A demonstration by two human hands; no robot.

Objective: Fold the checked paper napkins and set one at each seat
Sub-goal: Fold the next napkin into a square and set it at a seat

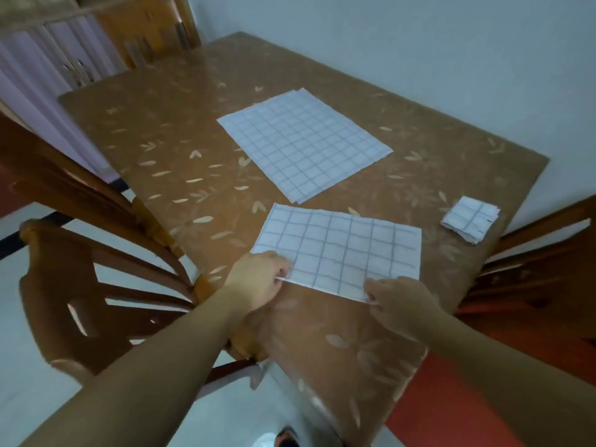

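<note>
- Two bare arms reach in from the near edge, up toward the table (161,130). The left arm comes in from the near left and the right arm from the near right.
- The left hand (258,280) rests at the near left corner of the half-folded napkin (342,250). Its fingers are curled in tight and pinch the near edge of the paper.
- The right hand (398,303) is at the near right end of the same edge. Its fingers are close together and pinch the paper too, with the back of the hand facing up.
- The half-folded napkin lies flat on the table, close to the near side. It is white with blue check lines. It looks like a long rectangle, and its long side runs left to right, tilted a little so the right end sits nearer. The two layers show along the near edge, between the hands.
- A small folded napkin (471,219) sits near the right edge of the table, just in front of a chair (541,253) on that side. It is a small thick square with many layers.
- A stack of open napkins (303,143) lies farther back, in the middle of the table. It is a big square turned like a diamond, with one corner pointing to the far side.
- Another wooden chair (80,285) stands at the near left of the table, and one more chair back (154,30) shows at the far left.
</note>
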